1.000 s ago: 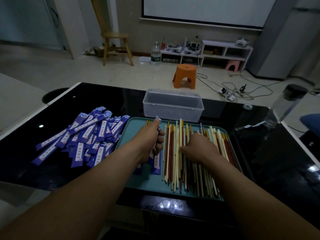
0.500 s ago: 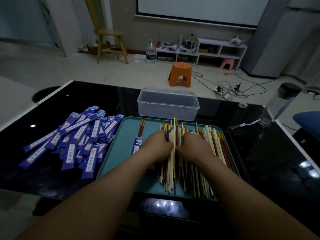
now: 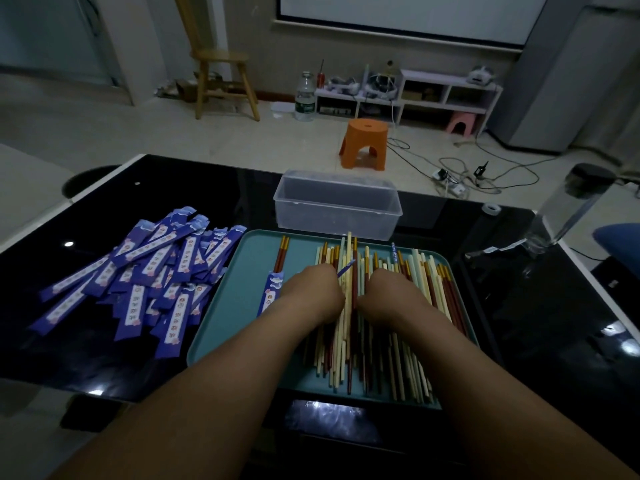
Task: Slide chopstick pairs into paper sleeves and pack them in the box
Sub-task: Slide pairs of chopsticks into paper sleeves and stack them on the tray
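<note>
The left hand (image 3: 311, 294) clamps curled fingers on a purple paper sleeve (image 3: 346, 270), tip jutting beyond them — the right hand (image 3: 391, 294) lies on cream-and-red chopsticks (image 3: 363, 358) in a teal plastic tray (image 3: 242, 306), fingers hidden.

Dim room, pale tiled floor (image 3: 104, 133). Upper left: 1 wooden chair (image 3: 221, 58). Upper centre: white screen (image 3: 398, 15) on the wall, low white shelf (image 3: 446, 83) beneath. 1 orange stool (image 3: 363, 140), 1 pink stool (image 3: 462, 121), loose cables (image 3: 450, 183) on the floor.

An orange plastic stool (image 3: 363, 142) stood on the floor (image 3: 173, 133) beyond the black tabletop (image 3: 156, 188). A wooden chair (image 3: 221, 81), a water bottle (image 3: 304, 97) and a low white shelf (image 3: 446, 95) stood farther back.
</note>
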Demonstrator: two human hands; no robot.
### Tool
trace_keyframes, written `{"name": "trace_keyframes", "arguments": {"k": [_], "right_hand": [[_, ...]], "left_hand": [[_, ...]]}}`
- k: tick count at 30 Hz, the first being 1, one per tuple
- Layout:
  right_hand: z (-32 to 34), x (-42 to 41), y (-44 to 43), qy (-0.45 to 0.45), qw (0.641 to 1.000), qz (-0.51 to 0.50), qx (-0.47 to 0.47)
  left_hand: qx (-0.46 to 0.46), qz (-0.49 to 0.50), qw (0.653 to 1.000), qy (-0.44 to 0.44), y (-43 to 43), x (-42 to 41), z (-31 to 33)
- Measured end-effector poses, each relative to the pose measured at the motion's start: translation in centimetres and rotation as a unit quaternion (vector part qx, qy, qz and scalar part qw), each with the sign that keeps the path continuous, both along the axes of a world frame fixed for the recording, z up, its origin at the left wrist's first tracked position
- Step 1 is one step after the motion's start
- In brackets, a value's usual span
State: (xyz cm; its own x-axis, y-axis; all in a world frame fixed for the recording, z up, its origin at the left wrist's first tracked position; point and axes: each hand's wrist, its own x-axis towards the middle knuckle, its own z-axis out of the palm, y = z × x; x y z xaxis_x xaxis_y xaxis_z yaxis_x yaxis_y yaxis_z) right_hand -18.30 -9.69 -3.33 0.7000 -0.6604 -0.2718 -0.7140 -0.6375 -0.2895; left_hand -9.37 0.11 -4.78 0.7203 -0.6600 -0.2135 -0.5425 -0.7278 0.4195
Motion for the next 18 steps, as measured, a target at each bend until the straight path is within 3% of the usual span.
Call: {"name": "trace_keyframes", "arguments": {"k": [5, 12, 18], "right_hand": [[0.3, -0.3, 0.5, -0.015, 0.999, -0.029, 0.012], [-0.2, 0.0, 0.9, 0.000, 0.999, -0.031, -0.032], [0.3, -0.4, 0.2, -0.054, 0.996, -0.045, 0.046]], "left_hand": [[0.001, -0.002, 1.000, -0.012, 0.5, -0.3, 0.1], [-0.041, 0.024, 0.996, 0.071, 1.5, 0.1, 1.1], [-0.086, 0.064, 0.984, 0.141, 2.3, 0.8, 1.0]]}}
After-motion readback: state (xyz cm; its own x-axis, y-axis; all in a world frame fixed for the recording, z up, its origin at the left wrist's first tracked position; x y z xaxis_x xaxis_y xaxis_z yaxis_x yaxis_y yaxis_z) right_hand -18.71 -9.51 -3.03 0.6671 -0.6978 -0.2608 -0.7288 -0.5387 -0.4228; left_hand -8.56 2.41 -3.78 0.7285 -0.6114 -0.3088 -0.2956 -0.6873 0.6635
